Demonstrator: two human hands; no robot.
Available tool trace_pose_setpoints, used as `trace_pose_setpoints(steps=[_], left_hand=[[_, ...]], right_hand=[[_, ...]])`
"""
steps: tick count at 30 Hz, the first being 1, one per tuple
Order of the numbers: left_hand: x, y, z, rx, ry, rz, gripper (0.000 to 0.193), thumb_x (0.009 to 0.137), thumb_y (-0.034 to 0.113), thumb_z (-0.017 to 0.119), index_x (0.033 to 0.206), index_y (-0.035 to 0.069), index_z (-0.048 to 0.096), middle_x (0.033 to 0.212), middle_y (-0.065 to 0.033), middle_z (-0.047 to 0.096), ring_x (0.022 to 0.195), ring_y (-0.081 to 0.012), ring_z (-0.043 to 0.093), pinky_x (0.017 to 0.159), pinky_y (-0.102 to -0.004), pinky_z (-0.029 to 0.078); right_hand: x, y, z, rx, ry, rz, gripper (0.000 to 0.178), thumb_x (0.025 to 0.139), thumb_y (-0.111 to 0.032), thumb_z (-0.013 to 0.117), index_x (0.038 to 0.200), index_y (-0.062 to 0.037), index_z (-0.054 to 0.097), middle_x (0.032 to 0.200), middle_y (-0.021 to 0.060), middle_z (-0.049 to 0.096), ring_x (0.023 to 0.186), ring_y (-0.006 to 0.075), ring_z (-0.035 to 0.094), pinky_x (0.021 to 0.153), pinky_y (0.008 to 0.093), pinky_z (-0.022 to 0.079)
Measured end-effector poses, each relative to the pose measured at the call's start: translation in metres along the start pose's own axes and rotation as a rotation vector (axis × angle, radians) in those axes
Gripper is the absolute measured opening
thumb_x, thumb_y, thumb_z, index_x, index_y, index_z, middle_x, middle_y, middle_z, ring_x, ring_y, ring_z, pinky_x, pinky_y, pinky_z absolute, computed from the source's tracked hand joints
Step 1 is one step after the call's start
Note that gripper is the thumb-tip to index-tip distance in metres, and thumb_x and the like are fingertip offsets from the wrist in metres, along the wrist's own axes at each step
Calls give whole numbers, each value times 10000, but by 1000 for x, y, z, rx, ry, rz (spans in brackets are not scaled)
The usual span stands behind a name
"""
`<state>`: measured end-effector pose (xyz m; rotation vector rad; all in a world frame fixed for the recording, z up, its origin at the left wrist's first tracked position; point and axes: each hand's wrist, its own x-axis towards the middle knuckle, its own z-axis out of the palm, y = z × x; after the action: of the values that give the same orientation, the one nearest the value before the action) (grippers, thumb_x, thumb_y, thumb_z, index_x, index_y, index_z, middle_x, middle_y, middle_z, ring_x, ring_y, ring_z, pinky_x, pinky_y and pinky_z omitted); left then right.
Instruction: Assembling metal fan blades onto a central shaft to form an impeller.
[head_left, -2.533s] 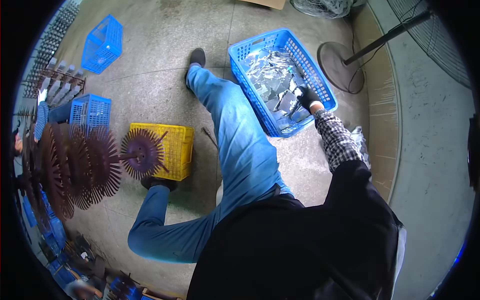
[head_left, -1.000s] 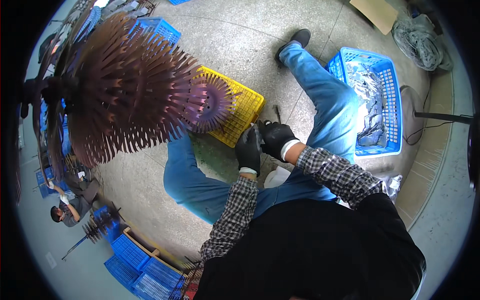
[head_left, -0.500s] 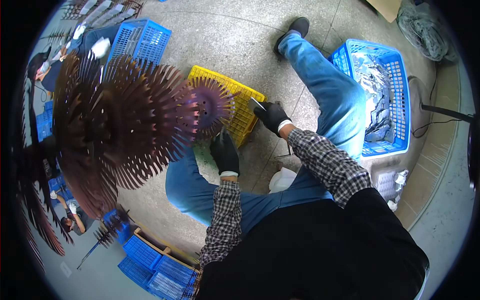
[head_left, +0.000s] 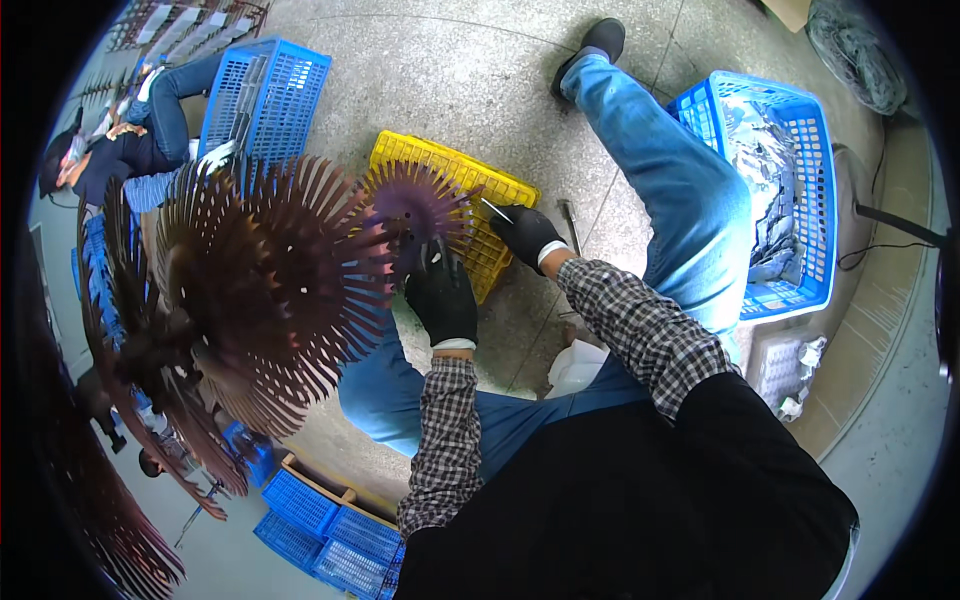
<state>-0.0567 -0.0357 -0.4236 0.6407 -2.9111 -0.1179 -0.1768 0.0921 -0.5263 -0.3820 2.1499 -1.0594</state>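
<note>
Right hand (head_left: 522, 232), 1 o'clock: fingers clamped on thin plate (head_left: 494, 209) | left hand (head_left: 442, 298), 7 o'clock: finger closure I cannot tell | finned disc (head_left: 428, 198): 11 o'clock | risk I list: end-held plate could slip, knocking fins.

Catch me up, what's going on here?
A person in dark gloves is working at the spiky purple-brown disc on the end of a rack. The left hand is up at the disc's lower edge; whether it grips anything is unclear. The right hand holds a thin flat piece over the yellow crate. A blue basket of flat grey pieces stands beyond the right leg.
</note>
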Motion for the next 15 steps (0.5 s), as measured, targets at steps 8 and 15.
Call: trace_pose_setpoints(steps=[8, 15], left_hand=[[15, 1, 1, 55, -32, 24, 399, 901, 163, 652, 1285, 57, 623, 1261, -143, 636, 926, -317, 634, 775, -401, 489], [21, 2, 1, -2, -55, 62, 428, 896, 153, 646, 1312, 63, 603, 1212, -141, 660, 893, -326, 648, 763, -412, 495]], right_hand=[[2, -7, -2, 34, -6, -38, 313, 954, -294, 558, 1083, -46, 698, 1053, 180, 720, 917, 384, 675, 796, 440, 520], [3, -6, 1, 27, -11, -50, 306, 950, -293, 546, 1065, -54, 697, 1040, 184, 719, 928, 401, 672, 788, 458, 520]])
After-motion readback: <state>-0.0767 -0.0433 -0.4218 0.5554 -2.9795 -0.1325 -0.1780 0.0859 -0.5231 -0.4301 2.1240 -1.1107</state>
